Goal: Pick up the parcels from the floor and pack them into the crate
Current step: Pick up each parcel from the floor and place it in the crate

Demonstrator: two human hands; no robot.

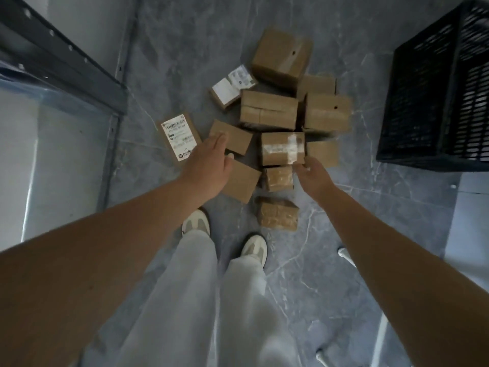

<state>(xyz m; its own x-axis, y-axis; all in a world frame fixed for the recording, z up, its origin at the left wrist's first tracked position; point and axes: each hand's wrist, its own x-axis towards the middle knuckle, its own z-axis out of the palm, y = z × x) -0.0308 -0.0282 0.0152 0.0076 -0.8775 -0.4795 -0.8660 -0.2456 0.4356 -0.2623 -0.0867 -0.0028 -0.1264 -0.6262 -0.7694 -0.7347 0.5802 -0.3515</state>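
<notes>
Two bare arms reach down to a heap of brown cardboard parcels (268,109) at the centre of the frame.

Lowest in the frame are pale, loose trousers (190,287) and light shoes (195,222) on the glossy grey floor (344,207), which is veined with white. Above them, the left hand (209,165) lies flat with straight fingers close together over a plain matte box (234,137). The right hand (315,174) has its fingers curled at the lower right corner of a box crossed with shiny clear tape (281,148); whether it pinches that box cannot be told. A flat parcel with a white printed label (181,137) lies left of the heap. A big squarish carton (281,55) stands at the top of the heap. The black slatted plastic crate (434,102) stands at the upper right, well apart from the parcels. An angled grey metal rack (66,62) is at the upper left.
</notes>
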